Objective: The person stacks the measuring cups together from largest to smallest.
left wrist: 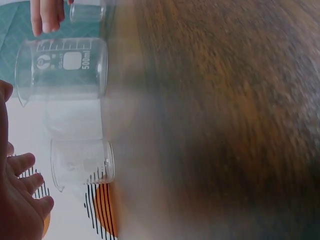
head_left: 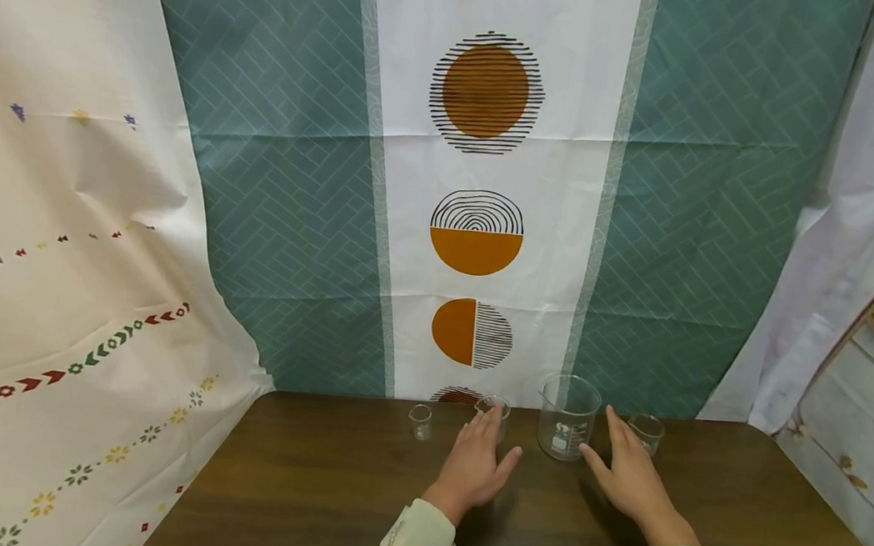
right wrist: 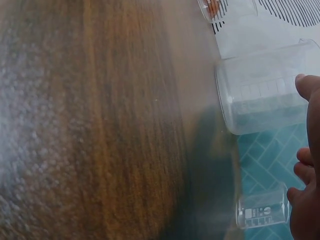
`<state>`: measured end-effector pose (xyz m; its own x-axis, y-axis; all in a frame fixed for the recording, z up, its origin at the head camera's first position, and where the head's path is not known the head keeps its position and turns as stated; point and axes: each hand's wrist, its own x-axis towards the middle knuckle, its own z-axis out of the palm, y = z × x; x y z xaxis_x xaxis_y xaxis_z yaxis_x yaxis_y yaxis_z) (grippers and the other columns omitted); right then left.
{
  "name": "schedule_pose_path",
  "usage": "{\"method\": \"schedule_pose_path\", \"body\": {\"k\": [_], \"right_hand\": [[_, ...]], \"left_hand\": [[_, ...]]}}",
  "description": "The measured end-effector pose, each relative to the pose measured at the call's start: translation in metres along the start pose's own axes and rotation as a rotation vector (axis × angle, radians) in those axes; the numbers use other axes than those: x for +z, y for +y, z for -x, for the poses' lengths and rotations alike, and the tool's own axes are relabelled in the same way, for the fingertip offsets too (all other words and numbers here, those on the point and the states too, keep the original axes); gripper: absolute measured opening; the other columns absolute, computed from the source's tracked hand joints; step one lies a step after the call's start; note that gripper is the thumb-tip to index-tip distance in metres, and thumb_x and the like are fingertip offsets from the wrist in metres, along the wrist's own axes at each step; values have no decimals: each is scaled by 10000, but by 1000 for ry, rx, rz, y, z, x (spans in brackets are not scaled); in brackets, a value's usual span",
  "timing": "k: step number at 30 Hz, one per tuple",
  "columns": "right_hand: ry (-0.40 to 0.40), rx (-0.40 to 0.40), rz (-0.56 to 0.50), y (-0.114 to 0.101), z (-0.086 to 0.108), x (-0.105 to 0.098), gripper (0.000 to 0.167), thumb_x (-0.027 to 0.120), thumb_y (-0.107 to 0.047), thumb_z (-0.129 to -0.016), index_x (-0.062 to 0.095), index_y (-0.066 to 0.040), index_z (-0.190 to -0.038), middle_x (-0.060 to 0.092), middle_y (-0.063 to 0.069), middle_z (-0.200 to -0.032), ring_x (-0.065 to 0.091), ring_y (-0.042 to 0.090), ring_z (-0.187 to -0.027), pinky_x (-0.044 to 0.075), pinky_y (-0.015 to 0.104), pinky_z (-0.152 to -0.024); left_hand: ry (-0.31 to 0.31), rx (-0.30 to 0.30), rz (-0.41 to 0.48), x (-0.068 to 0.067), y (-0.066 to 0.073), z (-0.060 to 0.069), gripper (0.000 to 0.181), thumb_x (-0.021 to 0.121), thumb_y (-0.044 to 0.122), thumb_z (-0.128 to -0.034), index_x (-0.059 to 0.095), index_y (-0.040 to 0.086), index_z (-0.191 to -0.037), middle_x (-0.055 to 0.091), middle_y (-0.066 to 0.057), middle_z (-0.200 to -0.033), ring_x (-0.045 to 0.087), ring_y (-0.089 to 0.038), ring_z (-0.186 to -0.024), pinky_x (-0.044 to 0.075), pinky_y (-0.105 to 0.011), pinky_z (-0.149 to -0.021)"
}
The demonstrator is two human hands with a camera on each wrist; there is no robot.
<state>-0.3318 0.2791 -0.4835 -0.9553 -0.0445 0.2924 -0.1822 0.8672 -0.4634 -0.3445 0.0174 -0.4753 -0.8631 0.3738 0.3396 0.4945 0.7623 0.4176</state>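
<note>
Several clear glass beakers stand in a row near the back of the table. The largest, a 500 ml beaker (head_left: 567, 423) (left wrist: 65, 67) (right wrist: 265, 92), is between my two hands. My left hand (head_left: 470, 463) has its fingers extended and holds nothing; it partly hides a medium beaker (head_left: 502, 415) (left wrist: 82, 162) behind it. With fingers straight and nothing in its grip, my right hand (head_left: 636, 481) is just right of the large beaker, its thumb close to the glass; contact cannot be told. A smaller beaker (head_left: 648, 434) (right wrist: 262, 210) stands behind the right fingers. Leftmost is the tiniest beaker (head_left: 420, 422).
The dark wooden table (head_left: 304, 474) ends at a hanging green and white patterned cloth (head_left: 290, 214) right behind the beakers. A cream patterned cloth (head_left: 83, 285) hangs along the left, and a pale cloth (head_left: 820, 271) on the right.
</note>
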Motion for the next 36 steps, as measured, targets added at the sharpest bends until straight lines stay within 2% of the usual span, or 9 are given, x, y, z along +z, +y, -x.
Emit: {"method": "schedule_pose_path", "body": {"k": [7, 14, 23, 30, 36], "right_hand": [[0, -10, 3, 0, -5, 0, 886, 499, -513, -968, 68, 12, -1536, 217, 351, -1519, 263, 576, -1334, 273, 719, -1007], [7, -13, 3, -1, -5, 4, 881, 502, -512, -967, 86, 22, -1532, 225, 354, -1516, 276, 586, -1324, 267, 739, -992], [-4, 3, 4, -1, -3, 7, 905, 495, -534, -961, 49, -1, -1540, 215, 354, -1516, 274, 580, -1328, 271, 727, -1003], [-24, 20, 0, -1, -5, 5, 940, 463, -603, -946, 40, -13, -1544, 201, 344, -1527, 263, 573, -1339, 270, 727, -1004], [-21, 17, 6, 0, -7, 5, 936, 481, -587, -946, 48, -11, -1543, 214, 340, -1525, 279, 571, -1334, 290, 724, -995]], "left_hand": [[-8, -6, 15, -1, 4, -6, 678, 425, 466, -998, 250, 79, -1527, 346, -101, -1560, 342, -329, -1424, 293, -521, -1140], [-32, -10, 41, 5, 6, -7, 677, 449, 440, -1000, 237, 78, -1532, 328, -77, -1571, 329, -307, -1435, 292, -498, -1147], [-19, 63, 68, 13, 12, -6, 679, 411, 487, -1006, 244, 89, -1531, 371, -109, -1543, 353, -293, -1424, 340, -462, -1126], [-50, 45, 121, 15, 16, -11, 687, 423, 485, -1002, 231, 96, -1536, 340, -93, -1563, 334, -298, -1434, 320, -488, -1134], [-57, 14, 166, 21, 20, -14, 700, 450, 472, -995, 203, 120, -1546, 321, -83, -1572, 328, -298, -1436, 330, -468, -1133]]}}
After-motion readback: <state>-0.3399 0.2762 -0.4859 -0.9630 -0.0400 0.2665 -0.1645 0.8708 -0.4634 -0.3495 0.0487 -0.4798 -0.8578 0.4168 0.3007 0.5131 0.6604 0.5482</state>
